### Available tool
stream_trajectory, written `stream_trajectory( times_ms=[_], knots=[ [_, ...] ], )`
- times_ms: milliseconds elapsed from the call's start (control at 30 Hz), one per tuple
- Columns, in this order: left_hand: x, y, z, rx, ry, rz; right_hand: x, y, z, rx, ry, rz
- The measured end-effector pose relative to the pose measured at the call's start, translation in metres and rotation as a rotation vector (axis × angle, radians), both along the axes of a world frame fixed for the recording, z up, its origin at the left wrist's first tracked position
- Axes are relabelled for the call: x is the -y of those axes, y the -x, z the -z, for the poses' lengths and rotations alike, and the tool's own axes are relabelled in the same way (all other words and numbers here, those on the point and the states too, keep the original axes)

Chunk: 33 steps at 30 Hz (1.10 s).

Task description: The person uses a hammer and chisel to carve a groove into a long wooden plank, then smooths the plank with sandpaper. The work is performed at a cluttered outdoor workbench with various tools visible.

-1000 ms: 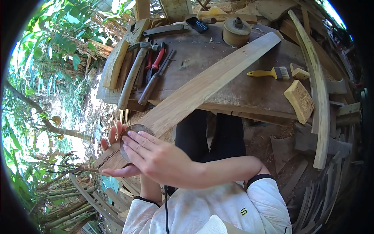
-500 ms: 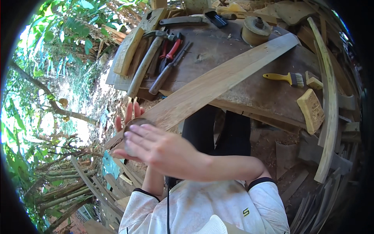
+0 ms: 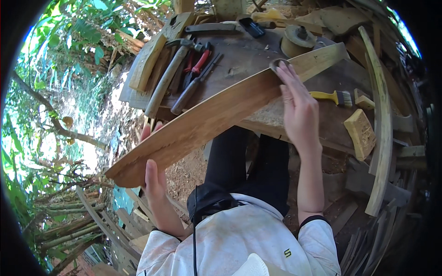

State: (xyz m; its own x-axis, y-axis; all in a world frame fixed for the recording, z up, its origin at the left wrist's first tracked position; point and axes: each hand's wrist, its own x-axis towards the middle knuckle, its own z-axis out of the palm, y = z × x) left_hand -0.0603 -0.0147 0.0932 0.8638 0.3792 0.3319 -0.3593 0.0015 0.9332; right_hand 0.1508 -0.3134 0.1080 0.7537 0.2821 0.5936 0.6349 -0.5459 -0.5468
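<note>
A long, tapering wooden board (image 3: 202,115) slants from the lower left up to the workbench, its far end on the bench top. My left hand (image 3: 154,177) grips the board near its lower end, thumb at the near edge and fingertips showing past the far edge; the palm is hidden underneath. Close to the upper end, my right hand (image 3: 299,101) presses a round sanding disc (image 3: 276,64) against the wood. Only the disc's brownish rim shows beyond the fingers.
On the workbench (image 3: 239,55) lie a hammer (image 3: 168,80), red-handled pliers (image 3: 198,64), a chisel-like tool (image 3: 191,92), a yellow paintbrush (image 3: 334,96), a round spool-like object (image 3: 297,41) and a wood block (image 3: 361,133). Long timber strips (image 3: 382,138) stand at the right.
My right hand has slid with the disc from the board's lower end up toward its far end. The lower end has shifted slightly left and down, still in my left hand.
</note>
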Motion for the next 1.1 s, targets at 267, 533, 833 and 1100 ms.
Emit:
stream_trajectory(
  times_ms=[267, 533, 833, 1100],
  knots=[
    [-0.058, 0.04, 0.058, 0.062, -0.256, -0.043, -0.006, 0.013, -0.028, 0.211, 0.041, -0.242],
    [-0.018, 0.023, 0.035, 0.175, 0.0, -0.027, 0.015, 0.02, -0.038, 0.17, 0.123, -0.212],
    [-0.054, 0.052, 0.06, 0.172, -0.396, 0.071, 0.012, 0.014, -0.048, 0.141, 0.08, -0.202],
    [0.001, 0.01, 0.033, 0.154, -0.438, 0.032, -0.093, 0.129, -0.073, 0.241, -0.103, -0.541]
  ],
)
